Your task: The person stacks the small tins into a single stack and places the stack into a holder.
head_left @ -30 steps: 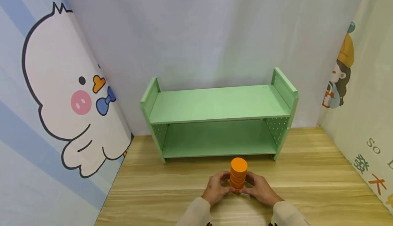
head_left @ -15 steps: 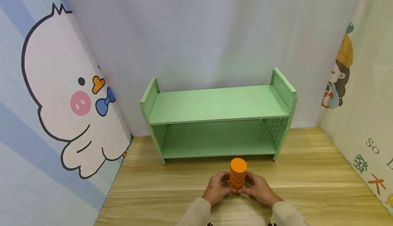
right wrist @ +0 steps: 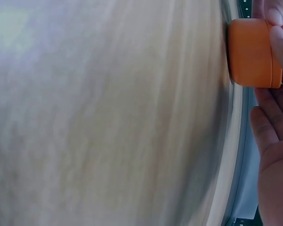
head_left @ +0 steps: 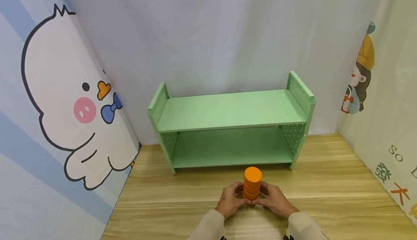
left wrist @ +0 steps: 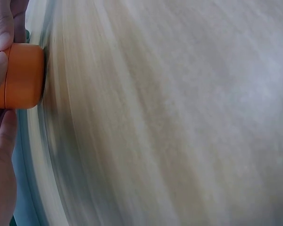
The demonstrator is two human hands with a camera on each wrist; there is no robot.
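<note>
A stack of several round orange lidded tins stands upright on the wood-grain table, in front of the green shelf. My left hand holds the stack's lower part from the left, and my right hand holds it from the right. Both thumbs meet at the front, low on the stack. In the wrist views the bottom tin shows a lid seam, and its base is right at the tabletop. The fingers behind the stack are partly hidden.
Behind the stack stands a two-tier green shelf with raised side panels. A pale cloth hangs behind it. A cartoon-printed panel flanks the table on the left, and another printed panel on the right.
Hands and stack stay in nearly the same place. The whole head view has shifted only very slightly.
</note>
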